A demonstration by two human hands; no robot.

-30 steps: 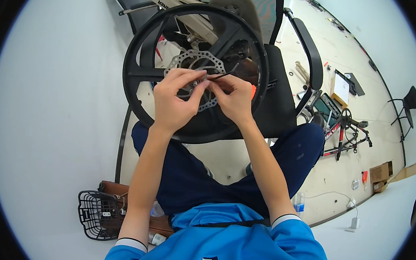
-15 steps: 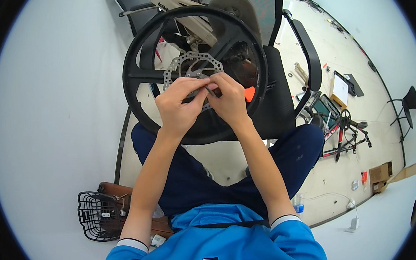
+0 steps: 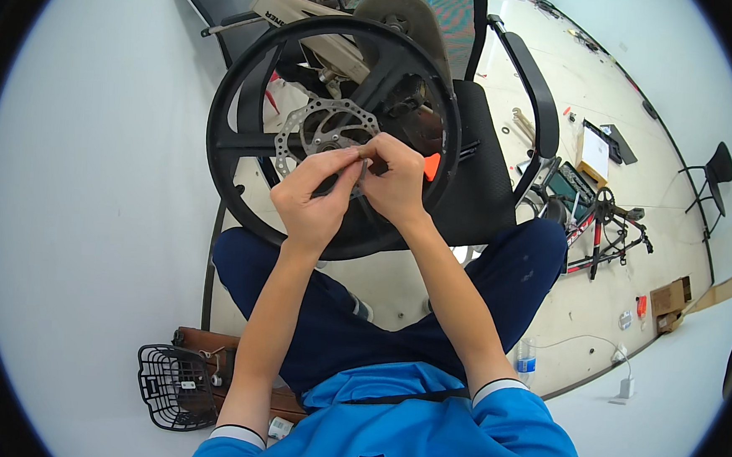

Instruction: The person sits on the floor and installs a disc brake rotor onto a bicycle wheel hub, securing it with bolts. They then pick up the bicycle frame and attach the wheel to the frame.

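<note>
In front of me a black spoked wheel (image 3: 217, 165) leans on a black office chair (image 3: 479, 164). A drilled metal brake disc (image 3: 285, 133) sits at its hub. My left hand (image 3: 311, 193) is closed, thumb and fingertips pinched together over the disc's lower right part. Right beside it my right hand (image 3: 396, 180) is closed too, with its fingertips meeting the left hand's. Whatever small piece they hold is hidden by the fingers. A bright orange piece (image 3: 430, 165) shows just right of my right hand, by the rim.
Behind the wheel rests a cream bicycle frame (image 3: 319, 37). A red and black bicycle frame (image 3: 598, 234), tools and a cardboard box (image 3: 670, 299) lie on the floor to the right. A black wire basket (image 3: 174, 384) is at lower left, a plastic bottle (image 3: 526, 362) at lower right.
The view has shifted slightly, so the wheel and chair appear a little further left and lower. Both hands stay pinched together at the disc; the small dark piece glimpsed between them earlier is now hidden.
</note>
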